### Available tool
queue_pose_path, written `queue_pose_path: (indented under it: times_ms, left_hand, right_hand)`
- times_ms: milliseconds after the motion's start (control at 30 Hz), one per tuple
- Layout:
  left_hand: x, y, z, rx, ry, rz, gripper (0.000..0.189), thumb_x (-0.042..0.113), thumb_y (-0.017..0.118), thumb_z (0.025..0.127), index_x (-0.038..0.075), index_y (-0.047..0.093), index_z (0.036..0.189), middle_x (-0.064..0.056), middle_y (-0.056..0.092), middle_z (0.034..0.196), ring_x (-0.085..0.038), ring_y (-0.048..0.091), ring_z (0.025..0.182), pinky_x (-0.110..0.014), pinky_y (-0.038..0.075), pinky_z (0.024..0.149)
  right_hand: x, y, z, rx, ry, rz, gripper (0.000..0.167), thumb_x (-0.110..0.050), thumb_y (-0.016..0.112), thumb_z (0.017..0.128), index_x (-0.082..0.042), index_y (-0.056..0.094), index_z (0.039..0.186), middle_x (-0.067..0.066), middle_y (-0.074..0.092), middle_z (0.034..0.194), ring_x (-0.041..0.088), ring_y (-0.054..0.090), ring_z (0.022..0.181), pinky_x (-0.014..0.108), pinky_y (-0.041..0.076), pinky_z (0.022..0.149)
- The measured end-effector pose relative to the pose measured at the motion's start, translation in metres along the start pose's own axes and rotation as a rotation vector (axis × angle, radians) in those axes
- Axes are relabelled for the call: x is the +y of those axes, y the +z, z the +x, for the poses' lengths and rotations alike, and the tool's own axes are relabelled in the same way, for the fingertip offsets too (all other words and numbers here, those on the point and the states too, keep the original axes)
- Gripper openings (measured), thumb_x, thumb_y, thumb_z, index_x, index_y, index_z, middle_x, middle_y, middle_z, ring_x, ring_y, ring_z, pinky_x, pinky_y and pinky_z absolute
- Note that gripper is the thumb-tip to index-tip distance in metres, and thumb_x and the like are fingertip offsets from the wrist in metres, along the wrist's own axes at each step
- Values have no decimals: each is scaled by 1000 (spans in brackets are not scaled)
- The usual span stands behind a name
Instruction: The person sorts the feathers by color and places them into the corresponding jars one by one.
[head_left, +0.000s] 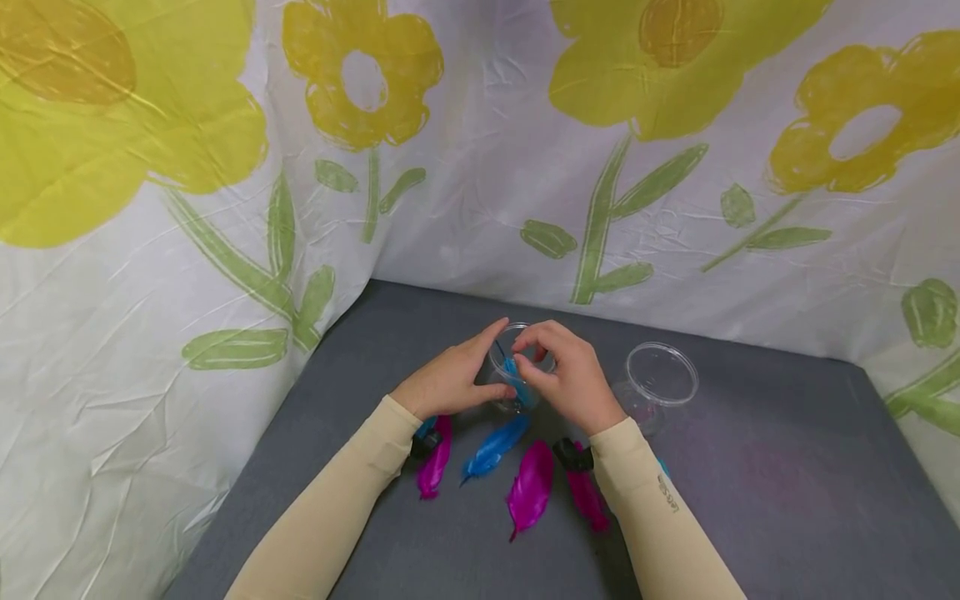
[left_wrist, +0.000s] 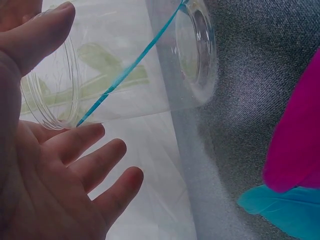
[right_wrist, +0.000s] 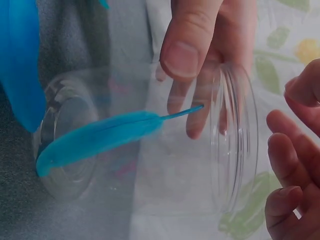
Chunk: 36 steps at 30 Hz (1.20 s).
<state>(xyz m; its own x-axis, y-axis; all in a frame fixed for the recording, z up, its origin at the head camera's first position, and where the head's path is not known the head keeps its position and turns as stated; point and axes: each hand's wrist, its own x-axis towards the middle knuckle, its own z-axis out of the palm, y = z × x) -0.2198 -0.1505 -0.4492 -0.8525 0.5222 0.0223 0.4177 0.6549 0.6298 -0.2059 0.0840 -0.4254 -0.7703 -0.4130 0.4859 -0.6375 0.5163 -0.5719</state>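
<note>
A clear plastic jar point(right_wrist: 175, 195) stands on the grey table with a blue feather point(right_wrist: 100, 137) leaning inside it. My left hand point(head_left: 446, 379) holds the jar near its rim, thumb on the near side and fingers behind. Over the jar's mouth is my right hand point(head_left: 573, 379), its fingers loosely bent and nothing between them in the right wrist view. On the table in front of the jar lie another blue feather point(head_left: 495, 450) and a magenta feather point(head_left: 531, 487).
A second clear jar point(head_left: 639, 404) stands to the right. More magenta feathers lie by the wrists, one at left point(head_left: 435, 467) and one at right point(head_left: 587, 500). Behind the grey table point(head_left: 795, 467) hangs a white cloth point(head_left: 480, 217) with yellow flowers.
</note>
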Motion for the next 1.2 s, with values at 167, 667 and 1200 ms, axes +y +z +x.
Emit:
queue_pose_path:
  times_ms: [167, 667, 1200]
  left_hand:
    - [0, 0, 0, 1, -8, -1, 108, 60, 75, 98, 25, 9, 176, -3, 29, 179, -30, 52, 153, -51, 49, 121]
    - [0, -3, -1, 0, 14, 49, 103, 50, 74, 102, 23, 8, 176, -4, 27, 180, -32, 63, 141, -49, 53, 116]
    - [-2, -1, -2, 7, 29, 32, 104, 54, 74, 101, 26, 7, 176, -3, 25, 181, -32, 57, 148, -50, 52, 117]
  right_hand:
    - [-5, 0, -4, -4, -29, -7, 13, -13, 77, 101, -15, 76, 114, -2, 73, 119, 16, 60, 91, 42, 57, 76]
    - [-20, 9, -27, -7, -141, -12, 15, -9, 81, 97, -15, 76, 110, -3, 74, 111, 17, 65, 92, 33, 60, 82]
    - [-33, 55, -52, -236, -224, -149, 14, -17, 86, 93, -18, 78, 104, -4, 74, 107, 11, 72, 101, 31, 63, 90]
